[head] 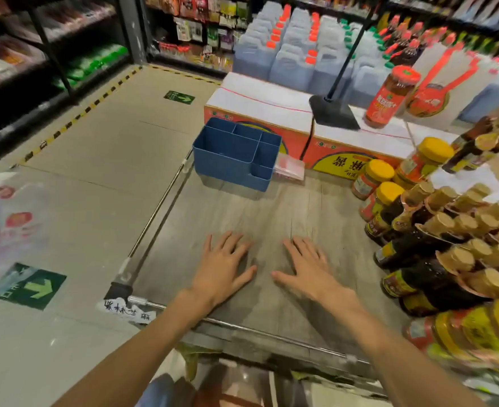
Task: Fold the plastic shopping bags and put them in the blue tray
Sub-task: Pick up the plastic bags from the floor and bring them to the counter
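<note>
While both palms lie flat on the grey table (271, 207), the left hand (223, 268) and right hand (307, 267) have their fingers spread and hold nothing. The blue tray (236, 154), divided into compartments, stands at the table's far edge. Just beside it on the right lies a flat stack of bags (291, 169), touching the boxes (260, 113) behind. Jars (380, 198) and bottles (436, 248) crowd the right side.

middle: bare table (271, 212) from hands up to the tray (227, 160)
right: jars (386, 195) and bottles (436, 245) crowd the edge
back: boxes (260, 113) stand like a wall
left: a low rail (154, 212)
</note>
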